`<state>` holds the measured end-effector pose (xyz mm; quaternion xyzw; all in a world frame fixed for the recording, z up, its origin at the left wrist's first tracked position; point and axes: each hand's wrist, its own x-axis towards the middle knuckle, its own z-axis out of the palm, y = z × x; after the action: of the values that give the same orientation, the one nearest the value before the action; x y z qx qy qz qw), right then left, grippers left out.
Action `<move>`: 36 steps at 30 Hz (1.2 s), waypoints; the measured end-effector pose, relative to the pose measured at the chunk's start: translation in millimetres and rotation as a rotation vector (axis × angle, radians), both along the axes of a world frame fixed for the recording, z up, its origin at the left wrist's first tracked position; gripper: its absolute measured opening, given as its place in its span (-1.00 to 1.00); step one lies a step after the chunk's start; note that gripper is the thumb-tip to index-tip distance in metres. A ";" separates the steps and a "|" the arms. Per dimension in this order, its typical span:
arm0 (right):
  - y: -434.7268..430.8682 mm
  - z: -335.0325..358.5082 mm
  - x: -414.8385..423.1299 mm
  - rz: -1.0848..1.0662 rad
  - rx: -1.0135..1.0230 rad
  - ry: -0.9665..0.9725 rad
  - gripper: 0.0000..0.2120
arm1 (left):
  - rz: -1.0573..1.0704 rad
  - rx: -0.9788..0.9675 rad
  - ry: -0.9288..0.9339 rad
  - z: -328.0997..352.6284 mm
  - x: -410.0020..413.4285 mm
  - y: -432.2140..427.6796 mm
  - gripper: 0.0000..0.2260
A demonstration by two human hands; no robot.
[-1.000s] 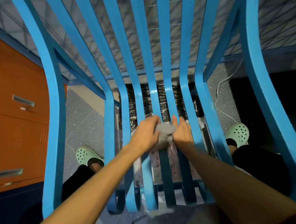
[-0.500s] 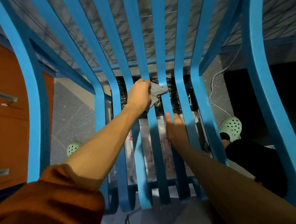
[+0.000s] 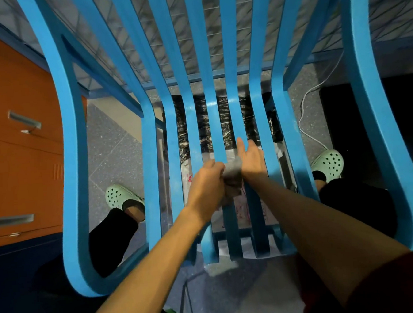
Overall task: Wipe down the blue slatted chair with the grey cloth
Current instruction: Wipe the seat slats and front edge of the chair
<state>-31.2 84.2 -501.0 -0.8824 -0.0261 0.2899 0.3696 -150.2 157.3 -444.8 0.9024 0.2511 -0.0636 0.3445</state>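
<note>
The blue slatted chair (image 3: 148, 141) fills the view, its slats running from the backrest at the top down over the seat toward me. My left hand (image 3: 208, 183) is closed on the grey cloth (image 3: 233, 170), bunched around a middle seat slat. My right hand (image 3: 251, 161) lies flat on the neighbouring slat to the right, fingers stretched forward, touching the cloth's right side. Part of the cloth is hidden under my left hand.
An orange cabinet (image 3: 17, 155) with metal handles stands at the left. My feet in pale green clogs (image 3: 120, 196) sit either side of the seat. A white cable (image 3: 307, 125) runs over the grey floor at right. Black plastic wrap (image 3: 204, 129) lies under the seat.
My left hand has drawn the cloth back along the slat from near the seat's back bend toward me. My right hand shifted slightly and now touches the cloth again.
</note>
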 end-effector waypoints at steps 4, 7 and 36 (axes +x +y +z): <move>-1.0 -4.5 -2.0 0.005 0.007 -0.021 -0.41 | 0.018 -0.068 0.019 3.1 -43.3 -33.6 -0.76; -1.3 -5.0 -3.0 0.006 0.009 -0.001 -0.39 | -0.004 -0.093 0.046 9.1 -75.9 -57.5 -0.75; -2.7 0.2 -1.1 0.025 0.034 -0.028 -0.54 | -0.038 -0.062 -0.072 8.5 -33.2 -15.1 -0.79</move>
<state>-32.3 81.5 -500.9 -0.8797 -0.0471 0.2816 0.3803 -183.4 142.2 -436.3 0.8976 0.2194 -0.0455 0.3795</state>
